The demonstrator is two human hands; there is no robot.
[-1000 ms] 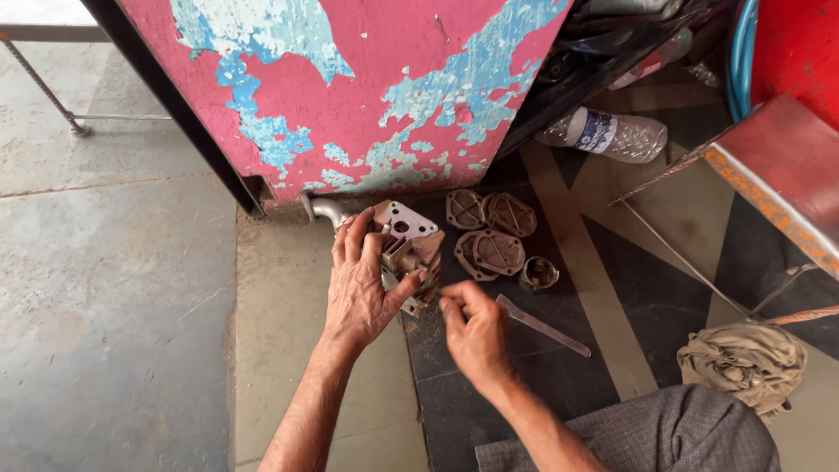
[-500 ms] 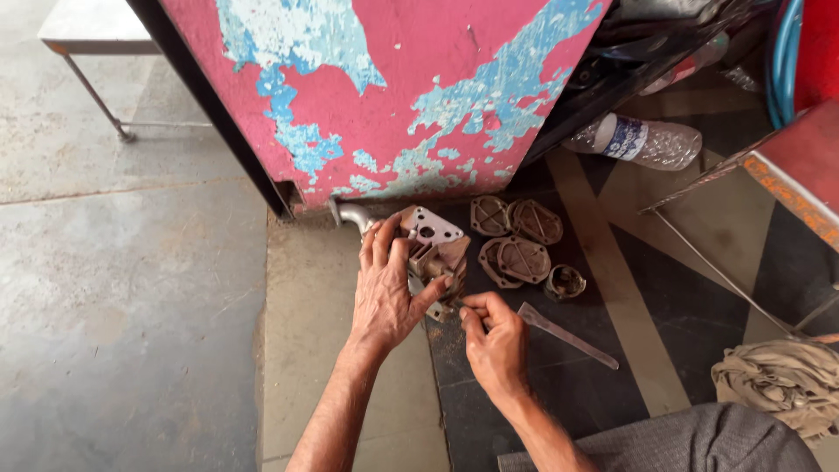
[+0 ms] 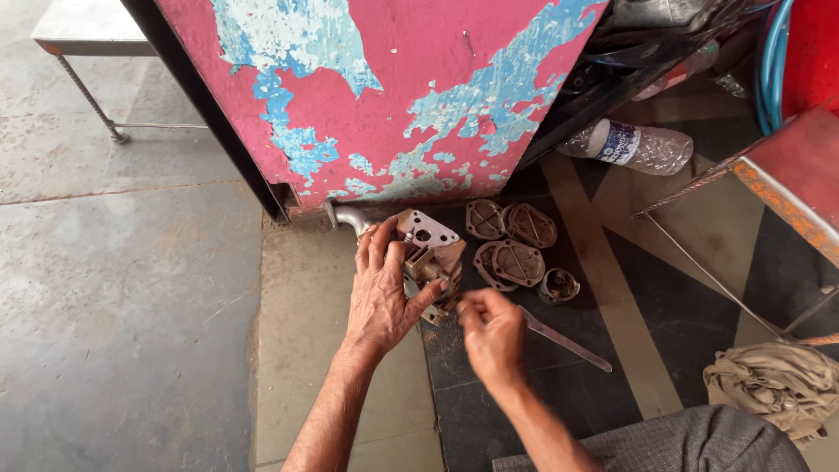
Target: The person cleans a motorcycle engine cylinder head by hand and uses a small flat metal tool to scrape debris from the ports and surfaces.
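Head view, looking down at the floor (image 3: 131, 288): a rusty metal casting (image 3: 430, 258), pale flange plate at its far end, lies on the floor just in front of a pink panel with peeling blue paint (image 3: 393, 96). Its long axis runs near to far, flange end pointing toward the panel, near end toward the person. A curved grey pipe stub (image 3: 348, 217) shows at its far left, just beside the panel's lower edge. The left hand (image 3: 380, 293) lies over the left side of the casting, fingers extended and slightly fanned toward the far side, thumb stretched right against the part; the forearm runs up from the near edge, tilted right. The right hand (image 3: 491, 332) sits at the casting's near right corner, fingertips bunched together in a pinch at that corner; what it pinches is too small to make out. Its forearm enters from the near right, above a grey-clad knee (image 3: 682, 441). Right of the casting, four oval rusty covers (image 3: 511, 249) lie close together, with a small cup-shaped part (image 3: 559, 285) just beside them. A flat metal bar (image 3: 564, 339) lies near the right hand, running diagonally from far left to near right. Farther right: a plastic bottle (image 3: 634, 146) on its side, and a crumpled rag (image 3: 773, 385).
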